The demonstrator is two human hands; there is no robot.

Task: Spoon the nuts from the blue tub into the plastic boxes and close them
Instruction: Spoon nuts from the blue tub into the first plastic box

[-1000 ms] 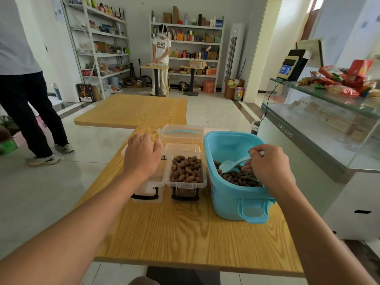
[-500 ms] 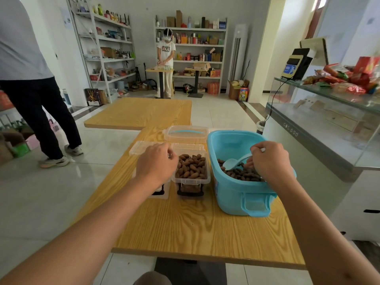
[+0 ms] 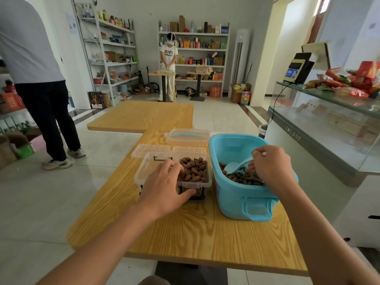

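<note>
Blue plastic tub [image 3: 244, 194]: on wooden bench [image 3: 195, 233], right side, holding brown nuts [image 3: 242, 178].
Right hand [image 3: 271, 168]: inside tub, fingers curled round pale blue plastic spoon [image 3: 236, 166].
Clear plastic box of nuts [image 3: 194, 171]: just left of tub, lid open.
Left hand [image 3: 162, 189]: fingers spread, thumb touching that box's front.
Empty clear box [image 3: 144, 171]: beside filled one.

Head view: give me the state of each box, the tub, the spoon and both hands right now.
Right box: open, full of nuts.
Left box: open, no nuts visible.
Blue tub: uncovered, nuts in the bottom.
Spoon: in the tub, over the nuts.
Far box: closed.
Left hand: fingers on the boxes.
Right hand: holds the spoon handle.
</note>
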